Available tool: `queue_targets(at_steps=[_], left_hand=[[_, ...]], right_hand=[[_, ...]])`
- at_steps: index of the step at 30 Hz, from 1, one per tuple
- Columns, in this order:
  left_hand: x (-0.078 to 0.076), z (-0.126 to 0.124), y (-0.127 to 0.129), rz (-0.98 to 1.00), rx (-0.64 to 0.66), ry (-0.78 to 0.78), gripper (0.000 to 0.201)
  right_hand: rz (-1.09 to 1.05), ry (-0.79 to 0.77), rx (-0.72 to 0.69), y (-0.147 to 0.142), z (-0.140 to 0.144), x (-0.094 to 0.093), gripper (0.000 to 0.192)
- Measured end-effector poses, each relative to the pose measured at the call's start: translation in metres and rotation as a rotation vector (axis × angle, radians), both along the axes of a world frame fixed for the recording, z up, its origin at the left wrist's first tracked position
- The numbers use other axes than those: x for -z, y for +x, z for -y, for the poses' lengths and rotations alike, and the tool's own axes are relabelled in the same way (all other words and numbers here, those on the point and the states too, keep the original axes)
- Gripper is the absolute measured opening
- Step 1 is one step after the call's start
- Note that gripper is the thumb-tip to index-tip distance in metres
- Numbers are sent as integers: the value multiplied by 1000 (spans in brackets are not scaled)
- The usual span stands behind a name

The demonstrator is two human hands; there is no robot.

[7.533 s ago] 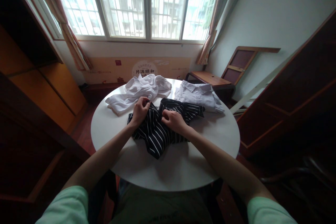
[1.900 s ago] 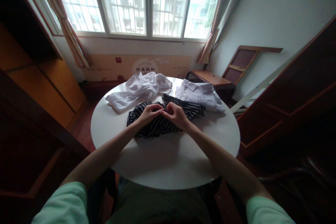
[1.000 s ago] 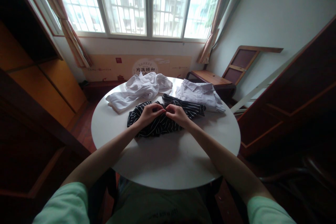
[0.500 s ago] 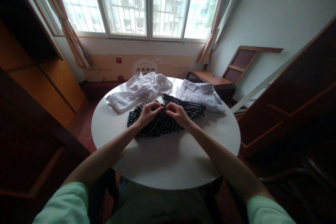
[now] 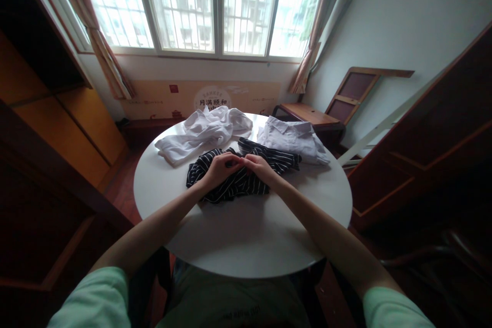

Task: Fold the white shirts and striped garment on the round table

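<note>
A black garment with white stripes (image 5: 246,184) lies bunched up on the round white table (image 5: 242,241). Both hands work at its middle, fingertips touching each other. My left hand (image 5: 223,169) is closed in a pinch on the striped cloth, thumb against fingers. My right hand (image 5: 260,168) pinches the same spot from the other side. The exact bit of cloth between the fingertips is hidden. Behind the hands on the left is a crumpled white garment (image 5: 209,130); on the right rests a folded white collared shirt (image 5: 292,138).
Beyond the table stand a wooden chair (image 5: 311,113) and a long printed cardboard panel (image 5: 154,100) beneath the window (image 5: 184,5). A dark wooden door or panel (image 5: 430,148) leans in on the right. Orange cabinets (image 5: 65,138) are at the left.
My fingertips have come together over the striped cloth, where a small gap showed before. The left hand has shifted slightly to the right. The garments on the table stay in place.
</note>
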State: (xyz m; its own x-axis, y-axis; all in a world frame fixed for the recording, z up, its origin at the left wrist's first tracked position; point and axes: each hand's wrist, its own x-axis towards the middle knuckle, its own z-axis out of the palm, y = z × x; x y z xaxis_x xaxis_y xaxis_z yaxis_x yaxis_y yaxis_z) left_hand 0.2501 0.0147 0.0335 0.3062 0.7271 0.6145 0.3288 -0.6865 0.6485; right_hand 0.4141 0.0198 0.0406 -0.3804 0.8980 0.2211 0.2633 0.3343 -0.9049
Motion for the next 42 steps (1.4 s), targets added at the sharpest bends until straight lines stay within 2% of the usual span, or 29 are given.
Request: queue_targets(at_steps=[6,15,18,24,32,42], left_hand=[[-1,-1,0,-14,-29,5,19],[-1,-8,-5,83,-115,2,15],[-1,-10,-5,135,-80,-23,15],[1,-9,-1,229,69,-177,17],[7,-12,0,246,58,-209,18],[0,-5,-1,238,80,-278,23]], right_hand=[[-19,-23,12,2,-4,1,27],[-60,48,-4,5,-2,-6,26],[-97,78,-3,4,-1,-6,26],[-139,128,34,3,-1,-4,23],[-96,184,135,4,-2,-3,17],[-63,207,173,2,2,-3,11]])
